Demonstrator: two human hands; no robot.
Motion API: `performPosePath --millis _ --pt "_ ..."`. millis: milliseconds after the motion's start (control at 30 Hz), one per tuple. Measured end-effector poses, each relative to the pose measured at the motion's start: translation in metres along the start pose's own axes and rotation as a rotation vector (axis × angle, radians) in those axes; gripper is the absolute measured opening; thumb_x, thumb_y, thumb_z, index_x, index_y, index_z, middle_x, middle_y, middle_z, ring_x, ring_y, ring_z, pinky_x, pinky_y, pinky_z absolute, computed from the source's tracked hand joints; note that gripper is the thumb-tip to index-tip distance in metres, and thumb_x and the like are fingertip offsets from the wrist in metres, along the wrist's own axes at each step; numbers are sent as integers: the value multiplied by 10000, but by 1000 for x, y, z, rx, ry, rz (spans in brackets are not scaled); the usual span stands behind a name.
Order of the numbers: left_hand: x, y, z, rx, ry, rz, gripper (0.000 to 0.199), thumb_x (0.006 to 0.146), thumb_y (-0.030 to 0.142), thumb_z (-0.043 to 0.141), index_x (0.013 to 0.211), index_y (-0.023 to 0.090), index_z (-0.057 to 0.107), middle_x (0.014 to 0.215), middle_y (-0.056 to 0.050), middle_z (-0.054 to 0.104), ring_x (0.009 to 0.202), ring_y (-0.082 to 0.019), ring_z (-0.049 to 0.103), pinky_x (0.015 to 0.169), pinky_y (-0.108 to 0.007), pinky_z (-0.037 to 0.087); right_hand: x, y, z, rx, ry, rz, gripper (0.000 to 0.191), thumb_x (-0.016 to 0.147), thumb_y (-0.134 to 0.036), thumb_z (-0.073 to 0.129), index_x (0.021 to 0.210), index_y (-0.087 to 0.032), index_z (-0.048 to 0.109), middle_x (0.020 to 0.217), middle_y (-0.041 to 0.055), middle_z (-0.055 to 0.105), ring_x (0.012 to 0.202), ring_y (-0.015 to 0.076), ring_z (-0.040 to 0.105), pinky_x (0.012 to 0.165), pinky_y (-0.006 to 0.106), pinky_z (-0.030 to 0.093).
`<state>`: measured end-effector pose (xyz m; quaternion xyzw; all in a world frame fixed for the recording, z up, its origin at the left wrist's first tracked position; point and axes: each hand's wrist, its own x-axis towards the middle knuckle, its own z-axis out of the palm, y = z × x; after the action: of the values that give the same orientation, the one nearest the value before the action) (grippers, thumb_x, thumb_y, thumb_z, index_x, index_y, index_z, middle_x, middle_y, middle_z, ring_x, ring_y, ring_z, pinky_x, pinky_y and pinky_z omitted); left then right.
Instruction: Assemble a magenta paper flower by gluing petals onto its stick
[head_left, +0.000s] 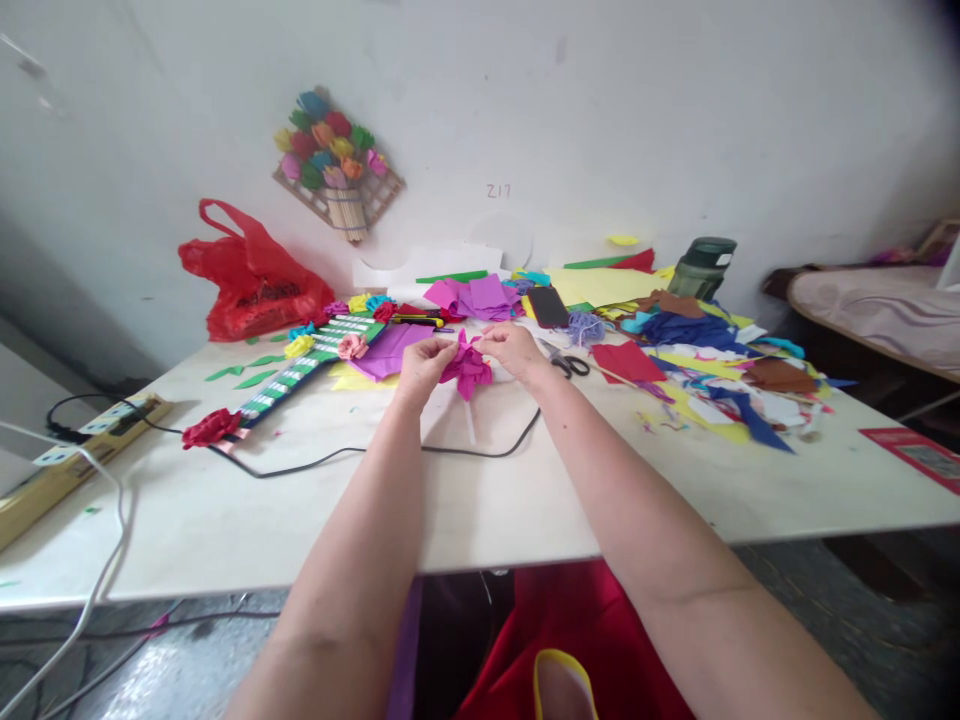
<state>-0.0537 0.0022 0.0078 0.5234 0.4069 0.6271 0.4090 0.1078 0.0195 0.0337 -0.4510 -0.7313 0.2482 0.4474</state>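
Observation:
Between my two hands, just above the table, is a magenta paper flower (472, 378) with ruffled petals. My left hand (427, 368) is closed, its thumb and fingers pinching the flower's left side. From the other side my right hand (516, 352) pinches the upper right petals with its fingertips. A thin whitish stick (470, 424) points down below the flower; whether it is joined to the bloom I cannot tell. Black-handled scissors (571, 366) lie beside my right wrist. Purple paper sheets (386, 352) are spread beyond my left hand.
A green-and-white decorated strip (300, 370) with paper flowers lies left. Behind stand a red plastic bag (251, 280) and, right, a dark green bottle (703, 268). A phone (548, 307) and many paper scraps (697, 330) lie about. A black cable (300, 467) crosses the front.

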Motion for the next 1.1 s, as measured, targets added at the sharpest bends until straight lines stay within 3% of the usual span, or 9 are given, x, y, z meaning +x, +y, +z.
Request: performPosePath --millis 233,467,767,933,1100 --pt "0 2 2 39 -3 0 402 497 457 823 673 115 709 560 -16 620 482 -92 515 474 -216 396 1 2 3 104 40 94 199 643 -308 644 508 -163 624 906 63 675 930 206 614 811 306 447" --pt "-2 3 4 74 -11 15 392 521 455 811 689 116 709 576 -25 631 497 -103 537 488 -221 418 -1 -4 5 211 69 212 173 595 -292 666 500 -156 617 1101 83 651 945 201 606 863 328 448" --pt "-3 4 4 83 -30 22 406 538 465 810 718 114 713 599 -35 641 513 -108 549 500 -225 421 -6 -12 7 344 89 313 114 552 -221 660 497 -148 591 1132 80 648 929 184 607 794 285 474" --pt "-3 1 1 14 -52 1 385 558 457 809 727 122 721 637 -42 661 538 -107 559 532 -226 430 -6 -13 7 380 110 311 66 536 -197 648 527 -146 606 1162 75 635 884 180 619 792 306 485" --pt "0 -4 -2 -18 -52 -21 356 547 439 816 681 125 713 587 -25 629 505 -94 520 495 -218 387 -6 -11 9 308 101 250 43 556 -185 633 533 -151 621 1175 87 629 985 204 608 861 318 465"
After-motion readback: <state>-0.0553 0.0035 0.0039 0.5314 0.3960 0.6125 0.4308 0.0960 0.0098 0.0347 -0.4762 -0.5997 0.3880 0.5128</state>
